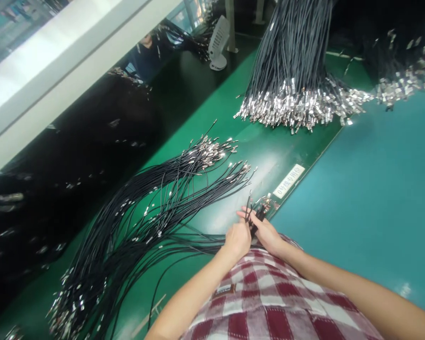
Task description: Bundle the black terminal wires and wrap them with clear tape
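Short bunch of thin black cables with shiny metal tips is held between both bare hands at the near edge of the glossy green tabletop, just in front of the red-and-white checked garment; left hand is clenched round the bunch; right hand is closed on its other side, thumb laid along it; exact fingertip contact cannot be told, too small and blurred; black cable lengths are strung leftward from the left hand across the tabletop to a long, loose pile of black cables; white printed label is stuck by the table edge, near the right hand; thick sheaf of dark cables is laid farther back, silvery ends nearest; small white fan is stood behind.
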Available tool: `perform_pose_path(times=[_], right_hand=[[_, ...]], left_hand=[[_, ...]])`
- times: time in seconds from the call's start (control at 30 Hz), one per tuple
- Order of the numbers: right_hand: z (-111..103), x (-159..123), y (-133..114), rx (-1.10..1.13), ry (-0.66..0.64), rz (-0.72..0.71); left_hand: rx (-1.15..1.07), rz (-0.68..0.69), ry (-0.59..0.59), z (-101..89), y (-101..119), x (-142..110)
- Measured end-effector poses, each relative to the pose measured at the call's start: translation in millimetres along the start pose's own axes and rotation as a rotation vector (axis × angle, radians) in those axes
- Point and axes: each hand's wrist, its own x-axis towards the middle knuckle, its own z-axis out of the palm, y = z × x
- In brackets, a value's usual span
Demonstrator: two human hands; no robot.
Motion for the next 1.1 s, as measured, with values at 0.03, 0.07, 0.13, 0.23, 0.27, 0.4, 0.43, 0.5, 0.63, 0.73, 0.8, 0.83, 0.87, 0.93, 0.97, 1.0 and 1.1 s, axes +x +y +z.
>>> perform_pose_path(times=[0.03,0.07,0.13,0.23,0.27,0.4,0.43,0.5,0.63,0.73,0.8,0.83,0.87,0.93,0.97,1.0,1.1], right_hand=[[1,0,0,-0.001,-0.006,-0.005],[2,0,0,0.000,-0.008,-0.016],[4,0,-1,0.006,-0.008,-0.024],[4,2,-1,0.094,0.042,0.029],[3,4,0,0.146,0.080,0.058],[-2,10,3,0.301,0.192,0.154],[-2,11,3,0.315,0.184,0.166],[-3,13,2,0.337,0.150,0.174],[-4,16,-2,0.370,0.107,0.185],[-8,17,-2,0.384,0.116,0.200],[-10,17,-1,0.392,0.108,0.194],[-10,16,-1,0.392,0.091,0.180],[-10,15,0,0.389,0.069,0.159],[-7,14,0,0.370,0.039,0.102],[-6,13,-1,0.356,0.034,0.075],[-4,13,-2,0.345,0.033,0.055],[-2,11,-5,0.330,0.021,0.059]], left_hand=[[-0.018,0.008,-0.002,1.4,-2,0],[-0.041,0.028,-0.001,1.5,-4,0],[-0.092,0.078,-0.005,-1.2,-9,1],[-0.129,0.190,-0.061,-12.7,-17,6],[-0.110,0.220,-0.066,-18.9,-19,11],[0.143,0.251,0.244,-48.7,-34,44],[0.228,0.262,0.325,-54.6,-38,55],[0.378,0.296,0.374,-61.4,-44,74],[0.484,0.289,0.361,-57.4,-44,85],[0.279,0.306,0.347,-46.8,-41,65],[0.009,0.310,0.257,-38.5,-42,46],[-0.114,0.307,0.194,-34.3,-42,38],[-0.201,0.302,0.132,-30.3,-43,32],[-0.281,0.292,0.017,-24.0,-44,26],[-0.308,0.285,-0.037,-22.2,-44,26],[-0.346,0.277,-0.090,-21.4,-44,27],[-0.549,0.239,-0.235,-25.3,-45,34]])
